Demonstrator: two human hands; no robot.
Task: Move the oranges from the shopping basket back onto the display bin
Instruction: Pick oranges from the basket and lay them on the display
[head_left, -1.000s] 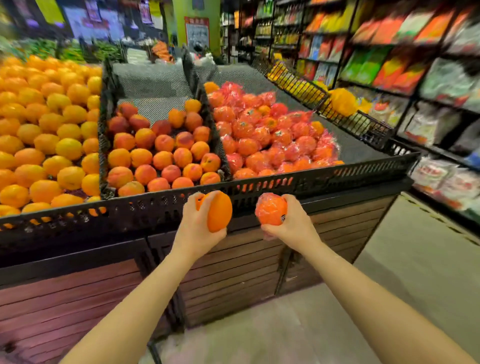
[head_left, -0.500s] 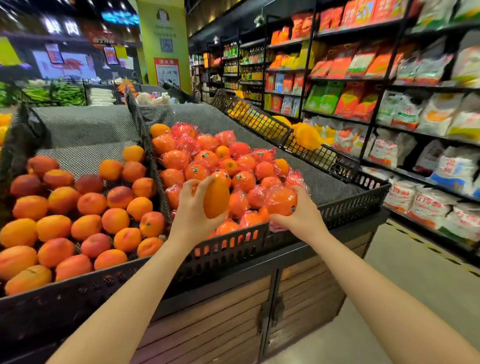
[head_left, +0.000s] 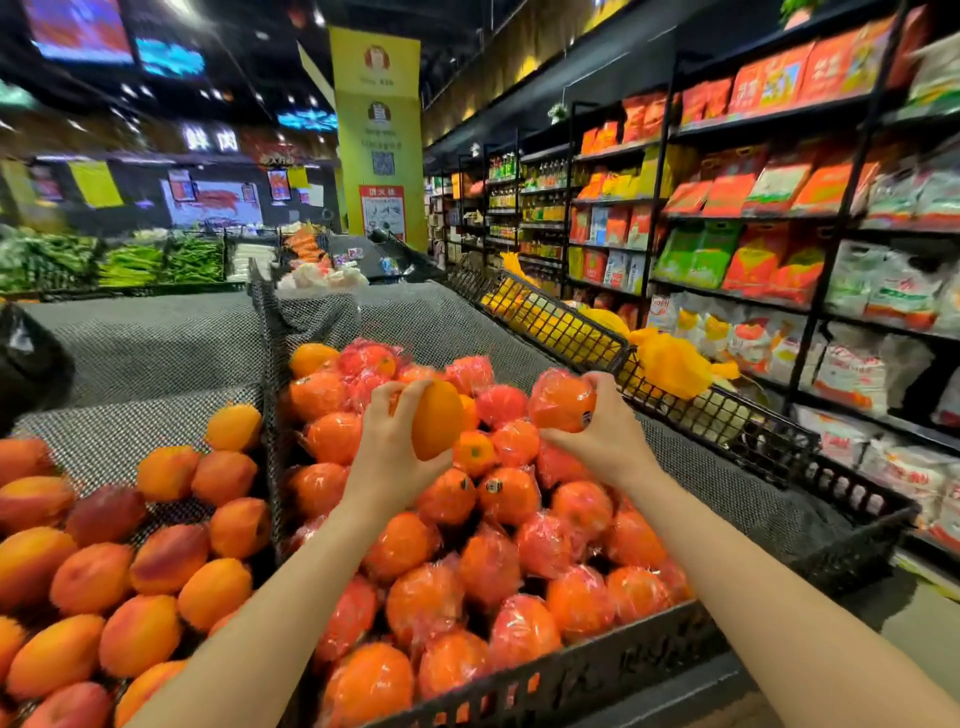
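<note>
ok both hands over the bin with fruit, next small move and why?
Probably lower and release. The left hand holds a bare orange and the right hand a wrapped orange, both hovering above the pile of wrapped oranges inside the display bin, not resting on it.

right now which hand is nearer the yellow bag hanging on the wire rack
Right. The right hand, its grip on a wrapped orange, is just left of the yellow bag. The left hand, holding a bare orange, is farther left over the bin.
</note>
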